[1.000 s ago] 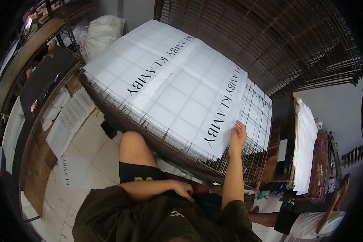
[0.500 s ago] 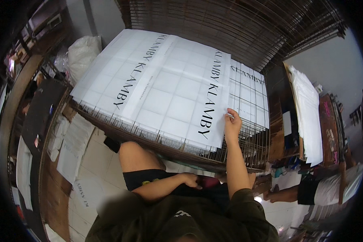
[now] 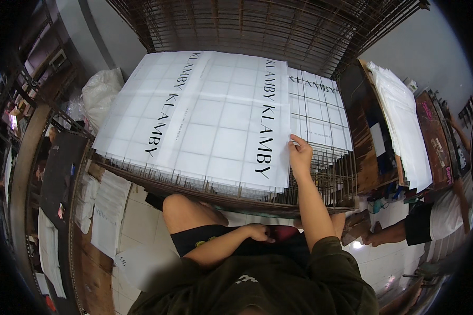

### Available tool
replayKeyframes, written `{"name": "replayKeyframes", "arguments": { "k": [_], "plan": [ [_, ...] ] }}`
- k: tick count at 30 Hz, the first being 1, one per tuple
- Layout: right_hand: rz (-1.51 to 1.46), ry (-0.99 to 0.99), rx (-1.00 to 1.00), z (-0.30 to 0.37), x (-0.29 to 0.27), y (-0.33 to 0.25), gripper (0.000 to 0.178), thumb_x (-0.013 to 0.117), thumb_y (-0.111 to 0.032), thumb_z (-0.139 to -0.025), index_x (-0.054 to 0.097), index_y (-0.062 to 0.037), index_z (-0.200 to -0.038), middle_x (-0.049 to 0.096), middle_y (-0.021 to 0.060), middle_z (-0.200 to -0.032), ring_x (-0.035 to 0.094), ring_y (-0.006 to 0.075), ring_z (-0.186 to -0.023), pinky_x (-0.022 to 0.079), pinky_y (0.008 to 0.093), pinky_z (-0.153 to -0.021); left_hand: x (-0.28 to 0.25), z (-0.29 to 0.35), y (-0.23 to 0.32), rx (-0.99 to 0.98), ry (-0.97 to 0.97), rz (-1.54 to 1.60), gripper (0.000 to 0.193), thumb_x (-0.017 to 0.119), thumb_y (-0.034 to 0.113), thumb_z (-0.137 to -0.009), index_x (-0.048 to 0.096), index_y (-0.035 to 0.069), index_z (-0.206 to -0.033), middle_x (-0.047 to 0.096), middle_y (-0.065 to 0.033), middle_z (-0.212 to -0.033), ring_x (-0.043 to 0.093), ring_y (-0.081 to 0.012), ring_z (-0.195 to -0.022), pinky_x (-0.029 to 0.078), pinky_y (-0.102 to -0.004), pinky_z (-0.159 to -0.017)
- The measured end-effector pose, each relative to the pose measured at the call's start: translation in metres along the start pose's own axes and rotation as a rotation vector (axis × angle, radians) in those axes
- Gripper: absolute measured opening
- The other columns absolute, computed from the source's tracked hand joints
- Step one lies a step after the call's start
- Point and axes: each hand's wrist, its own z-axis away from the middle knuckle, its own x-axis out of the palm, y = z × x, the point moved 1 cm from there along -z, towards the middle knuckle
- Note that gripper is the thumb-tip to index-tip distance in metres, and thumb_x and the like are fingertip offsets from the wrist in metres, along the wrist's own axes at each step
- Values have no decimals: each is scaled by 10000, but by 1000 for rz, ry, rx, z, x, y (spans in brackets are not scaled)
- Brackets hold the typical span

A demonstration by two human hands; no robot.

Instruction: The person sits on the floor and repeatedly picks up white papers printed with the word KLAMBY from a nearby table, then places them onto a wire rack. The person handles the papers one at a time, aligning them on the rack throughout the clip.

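Observation:
White translucent sheets (image 3: pixel 223 121) with black lettering lie over a wire drying rack (image 3: pixel 210 181), whose grid shows through them. At the sheets' right edge my right hand (image 3: pixel 300 156) is closed, its thumb and forefinger pinched on the border of a printed sheet. Right of it, another printed sheet (image 3: pixel 319 113) lies lower, beneath bare wires. My left hand (image 3: pixel 260 232) rests in my lap beside a dark red patch (image 3: pixel 283 233). Its fingers are curled, and what they hold, if anything, is hidden.
More wire racks (image 3: pixel 236 26) are raised behind. On the right, a stack of white sheets (image 3: pixel 399 126) lies on a wooden stand, with another person's leg (image 3: pixel 391 233) nearby. A white plastic bag (image 3: pixel 102 94) and a dark bench (image 3: pixel 55 178) are at left; further sheets (image 3: pixel 110 210) lie low beside it.
The view has shifted, so the rack sits a little differently in the picture. My right hand still pinches the sheet's right edge. My left hand stays in my lap.

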Motion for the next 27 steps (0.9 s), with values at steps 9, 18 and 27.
{"name": "replayKeyframes", "arguments": {
  "k": [9, 18, 27],
  "plan": [
    [-26, -20, -42, -6, 1, 20, 239, 600, -24, -822, 637, 9, -1055, 623, 110, -1003, 594, 137, -739, 468, 256, -640, -1, 4, 3, 43, 50, -8, 595, 558, 622, -782, 665, 49, -902, 645, -161, -924, 596, -302, -902, 455, -398, -793],
    [71, -3, 10, -3, 1, 9, 253, 613, -42, -827, 634, -6, -1077, 656, 95, -924, 596, 140, -745, 471, 272, -669, -1, 4, 2, 1, 48, 22, 607, 571, 607, -783, 649, 40, -986, 641, -156, -993, 587, -311, -955, 451, -405, -821],
    [17, -13, -128, -12, 0, 27, 254, 613, -41, -812, 632, 4, -1061, 626, 123, -1027, 617, 180, -763, 486, 283, -676, 1, -4, -4, 58, 42, 67, 633, 563, 590, -797, 631, 30, -1084, 632, -174, -1069, 575, -314, -1037, 434, -381, -890]
  ]
}}
